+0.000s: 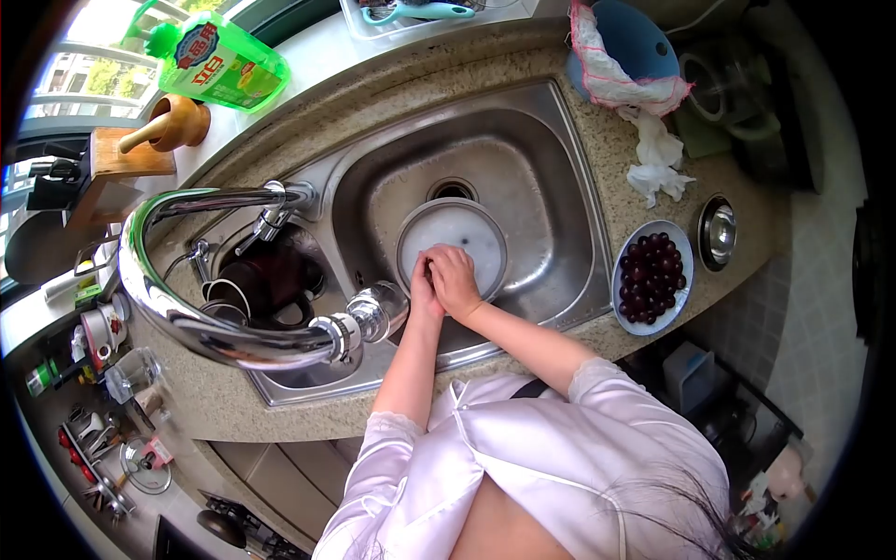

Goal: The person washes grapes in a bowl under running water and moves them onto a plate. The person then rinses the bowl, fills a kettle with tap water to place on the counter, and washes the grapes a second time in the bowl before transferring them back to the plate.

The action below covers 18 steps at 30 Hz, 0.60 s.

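My left hand point(424, 291) and my right hand point(454, 278) are closed together over the near side of a round bowl point(503, 233) in the sink. The right hand's fingers lap over the left's, and whatever is between them, if anything, is hidden. Cloudy whitish water point(467, 224) fills the bowl, with a small dark spot showing in it. The bowl stands in the large basin of the steel sink point(551, 177), just in front of the drain point(452, 190). On the counter to the right, an oval white dish point(651, 329) holds several dark red, round fruits point(651, 277).
A chrome faucet point(219, 350) arches over the left side, its spout close to my left wrist. Dark pots point(266, 285) sit in the small basin. A green detergent bottle point(224, 63), blue bucket point(627, 42), crumpled tissue point(656, 159) and metal bowl point(719, 233) stand around the sink.
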{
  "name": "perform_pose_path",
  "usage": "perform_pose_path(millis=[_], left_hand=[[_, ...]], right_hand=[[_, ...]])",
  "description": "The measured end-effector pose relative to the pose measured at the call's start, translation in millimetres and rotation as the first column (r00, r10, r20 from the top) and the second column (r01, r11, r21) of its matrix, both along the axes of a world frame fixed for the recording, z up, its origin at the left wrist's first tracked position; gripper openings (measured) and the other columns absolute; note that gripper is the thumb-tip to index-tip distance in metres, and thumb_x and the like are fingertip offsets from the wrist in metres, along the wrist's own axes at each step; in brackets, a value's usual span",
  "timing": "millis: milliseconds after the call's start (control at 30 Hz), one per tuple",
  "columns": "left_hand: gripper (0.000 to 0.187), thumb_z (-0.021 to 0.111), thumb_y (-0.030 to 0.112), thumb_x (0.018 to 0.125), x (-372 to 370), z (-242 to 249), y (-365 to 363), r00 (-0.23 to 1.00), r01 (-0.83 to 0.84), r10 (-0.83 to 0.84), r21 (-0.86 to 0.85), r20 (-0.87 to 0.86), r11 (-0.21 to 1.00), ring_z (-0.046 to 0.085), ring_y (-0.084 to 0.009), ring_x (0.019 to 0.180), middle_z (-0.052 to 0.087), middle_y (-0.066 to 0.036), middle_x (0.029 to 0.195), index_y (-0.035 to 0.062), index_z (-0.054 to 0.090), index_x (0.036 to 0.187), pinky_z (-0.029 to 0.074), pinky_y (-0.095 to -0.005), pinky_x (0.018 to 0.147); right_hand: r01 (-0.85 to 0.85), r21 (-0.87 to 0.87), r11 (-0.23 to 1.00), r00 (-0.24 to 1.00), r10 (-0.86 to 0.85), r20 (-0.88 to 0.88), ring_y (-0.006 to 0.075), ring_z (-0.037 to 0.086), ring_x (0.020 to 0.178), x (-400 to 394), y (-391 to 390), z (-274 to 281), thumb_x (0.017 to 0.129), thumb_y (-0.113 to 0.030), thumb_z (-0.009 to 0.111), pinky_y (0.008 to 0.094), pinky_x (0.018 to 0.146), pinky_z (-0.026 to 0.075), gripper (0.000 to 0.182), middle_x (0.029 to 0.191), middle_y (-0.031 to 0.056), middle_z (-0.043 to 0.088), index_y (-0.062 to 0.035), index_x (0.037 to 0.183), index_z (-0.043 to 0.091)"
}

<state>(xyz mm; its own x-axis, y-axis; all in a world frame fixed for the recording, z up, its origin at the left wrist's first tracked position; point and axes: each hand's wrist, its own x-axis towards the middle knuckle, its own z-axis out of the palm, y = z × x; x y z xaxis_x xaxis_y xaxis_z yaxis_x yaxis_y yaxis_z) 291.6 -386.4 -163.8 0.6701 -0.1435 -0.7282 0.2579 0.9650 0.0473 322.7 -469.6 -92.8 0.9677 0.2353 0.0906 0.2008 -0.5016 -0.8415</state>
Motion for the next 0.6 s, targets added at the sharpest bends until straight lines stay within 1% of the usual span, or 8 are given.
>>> perform_pose_path(millis=[33,133,167,200,300,367,500,600], left_hand=[[0.034,0.046,0.039,0.097,0,2,-1,0.997,-0.034,0.04,0.092,-0.066,0.995,0.058,-0.0248,0.105,0.062,-0.009,0.11,0.0097,0.059,0.107,0.046,-0.0403,0.093],[0.028,0.047,0.034,0.097,-3,3,-3,0.997,-0.062,0.063,0.024,-0.033,0.998,0.059,-0.0232,0.102,0.063,-0.007,0.107,0.0103,0.059,0.105,0.046,-0.0378,0.093],[0.029,0.047,0.035,0.097,-5,2,-4,0.999,-0.041,0.043,0.04,-0.032,0.998,0.059,-0.0246,0.103,0.064,-0.008,0.108,0.0103,0.059,0.108,0.047,-0.0397,0.093],[0.03,0.047,0.035,0.097,-4,8,-5,0.997,-0.046,0.05,0.058,-0.055,0.997,0.059,-0.0253,0.104,0.064,-0.007,0.108,0.0109,0.059,0.108,0.046,-0.0411,0.093],[0.028,0.047,0.035,0.096,-2,35,-7,0.994,-0.049,0.05,0.016,-0.093,0.999,0.059,-0.0256,0.104,0.063,-0.007,0.108,0.012,0.06,0.107,0.047,-0.0419,0.093],[0.027,0.049,0.034,0.096,0,55,-7,0.981,-0.005,0.006,0.009,-0.195,1.0,0.059,-0.0255,0.104,0.063,-0.007,0.108,0.0126,0.06,0.107,0.047,-0.0414,0.093],[0.026,0.05,0.033,0.095,-7,37,-5,0.987,-0.064,0.069,0.037,-0.148,0.997,0.059,-0.0248,0.104,0.063,-0.006,0.108,0.0123,0.06,0.107,0.047,-0.0418,0.093],[0.025,0.051,0.031,0.094,-10,19,-6,0.979,-0.174,0.17,-0.026,-0.111,0.984,0.059,-0.0241,0.105,0.063,-0.006,0.108,0.0125,0.06,0.108,0.047,-0.0428,0.092]], right_hand=[[0.056,0.048,0.997,0.997,-0.053,-0.058,0.0357,0.052,0.103,0,1,6,0.075,0.001,0.055,0.0439,0.09,0.042,0.029,0.106,0.0138,0.058,-0.0039,0.103,0.061],[0.099,0.009,0.995,0.988,-0.098,-0.118,0.035,0.053,0.102,3,-1,-19,0.076,0.001,0.054,0.0445,0.091,0.042,0.027,0.109,0.0148,0.058,-0.0035,0.101,0.063],[0.093,0.0,0.996,0.984,-0.092,-0.151,0.0379,0.054,0.1,4,-2,-21,0.071,0.008,0.05,0.0442,0.091,0.044,0.034,0.108,0.0174,0.058,-0.0008,0.102,0.062],[0.102,0.03,0.994,0.977,-0.094,-0.19,0.0354,0.057,0.095,8,-3,-21,0.067,0.011,0.054,0.0414,0.086,0.047,0.036,0.102,0.0168,0.06,-0.0004,0.1,0.063],[0.019,-0.012,1.0,0.97,-0.021,-0.241,0.0371,0.056,0.096,14,-10,-22,0.069,0.008,0.052,0.0437,0.088,0.044,0.03,0.098,0.0174,0.062,-0.0005,0.094,0.065],[-0.045,-0.04,0.998,0.944,0.03,-0.328,0.0361,0.057,0.091,15,-12,-23,0.07,0.006,0.056,0.0434,0.084,0.046,0.024,0.095,0.0165,0.063,-0.001,0.09,0.066],[-0.026,0.048,0.999,0.927,0.042,-0.373,0.0334,0.059,0.088,12,-6,-7,0.073,0.002,0.06,0.0407,0.081,0.048,0.021,0.093,0.0157,0.063,-0.0022,0.093,0.067],[0.03,0.181,0.983,0.924,0.042,-0.381,0.0309,0.06,0.085,12,0,6,0.076,-0.003,0.063,0.0364,0.079,0.049,0.019,0.092,0.0149,0.063,-0.0032,0.095,0.067]])
